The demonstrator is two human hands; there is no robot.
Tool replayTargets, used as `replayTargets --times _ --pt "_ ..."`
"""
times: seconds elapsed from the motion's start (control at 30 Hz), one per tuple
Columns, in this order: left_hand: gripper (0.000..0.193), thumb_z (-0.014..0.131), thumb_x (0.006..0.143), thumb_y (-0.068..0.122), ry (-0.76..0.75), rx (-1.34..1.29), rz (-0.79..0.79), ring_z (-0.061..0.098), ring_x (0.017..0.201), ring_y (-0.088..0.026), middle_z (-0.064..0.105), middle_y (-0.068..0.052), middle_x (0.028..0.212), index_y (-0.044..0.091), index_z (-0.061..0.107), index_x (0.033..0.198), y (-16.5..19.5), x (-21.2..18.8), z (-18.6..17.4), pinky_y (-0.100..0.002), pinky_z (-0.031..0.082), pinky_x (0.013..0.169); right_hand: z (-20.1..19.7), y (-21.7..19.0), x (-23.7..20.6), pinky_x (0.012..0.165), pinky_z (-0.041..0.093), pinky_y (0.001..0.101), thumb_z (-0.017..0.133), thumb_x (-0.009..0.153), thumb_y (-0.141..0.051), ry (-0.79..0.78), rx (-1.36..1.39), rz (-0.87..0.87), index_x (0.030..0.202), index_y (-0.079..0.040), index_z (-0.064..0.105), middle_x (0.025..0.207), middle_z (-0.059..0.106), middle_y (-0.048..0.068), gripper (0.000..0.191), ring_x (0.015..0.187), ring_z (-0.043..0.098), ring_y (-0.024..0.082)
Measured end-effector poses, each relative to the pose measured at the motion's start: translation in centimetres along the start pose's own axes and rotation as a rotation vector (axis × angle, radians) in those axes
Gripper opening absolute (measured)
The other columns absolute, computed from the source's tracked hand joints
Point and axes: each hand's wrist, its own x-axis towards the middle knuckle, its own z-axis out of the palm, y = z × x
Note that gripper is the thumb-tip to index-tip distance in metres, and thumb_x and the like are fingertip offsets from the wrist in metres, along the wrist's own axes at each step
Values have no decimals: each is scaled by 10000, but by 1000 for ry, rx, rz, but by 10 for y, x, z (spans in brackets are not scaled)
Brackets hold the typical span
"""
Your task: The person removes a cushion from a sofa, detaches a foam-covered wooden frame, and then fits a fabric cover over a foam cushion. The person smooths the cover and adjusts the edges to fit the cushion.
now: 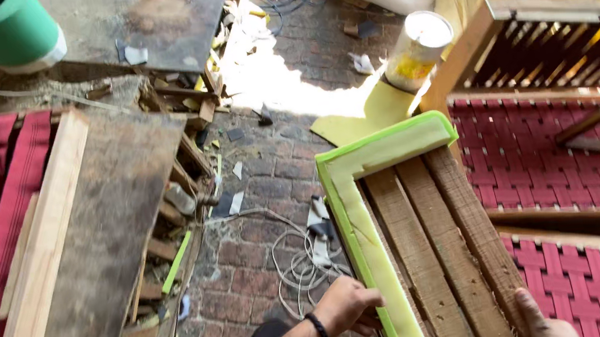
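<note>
Green foam strip [364, 245] in left hand [346, 304] grip; right hand [540, 318] grip unclear on wooden frame [437, 251].

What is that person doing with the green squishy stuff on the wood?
A person is leaning over a wooden frame whose edges are covered in green foam strip. Their left hand presses on the outer side of the foam along the frame's left edge. Their right hand rests on the frame's planks at the bottom of the picture. It stands on a brick floor, with a red webbed frame beside it.
</note>
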Motion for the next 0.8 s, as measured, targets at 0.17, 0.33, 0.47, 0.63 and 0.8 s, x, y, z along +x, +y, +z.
replayTargets --times 0.17,0.33,0.47,0.63,0.8 --pt "756 416 922 664 274 -282 6 551 1252 -262 624 -103 1354 101 568 1402 92 99 -116 -459 385 1043 -32 -134 72 1055 477 473 339 893 -842 -43 -74 80 1176 -48 849 1088 778 315 985 1119 683 395" --pt "753 366 991 639 249 -590 559 588 1251 -223 622 -72 1422 90 522 1484 251 291 -274 -378 468 1037 -75 -298 134 1109 481 511 284 850 -897 -111 -83 323 1202 20 834 1223 752 308 1126 1226 659 437" --pt "747 316 1028 646 38 -763 570 661 1007 -242 697 -117 1116 15 607 1303 402 403 -347 -376 537 943 -104 -414 187 1195 320 497 311 776 -935 -47 -90 357 1416 -129 645 1449 573 251 1082 1425 459 420" --pt "669 369 1055 593 80 -791 588 672 831 -227 727 -104 918 2 683 1035 487 477 -389 -353 546 819 -131 -473 278 1226 360 470 306 818 -918 -95 -82 401 1337 -13 753 1383 697 287 1135 1394 578 410" --pt "654 345 1073 508 116 -715 818 619 693 -212 689 -110 786 23 692 805 571 575 -433 -338 535 709 -129 -525 374 1162 421 525 300 836 -905 -84 -10 410 1287 -58 800 1344 716 293 1082 1342 602 456"
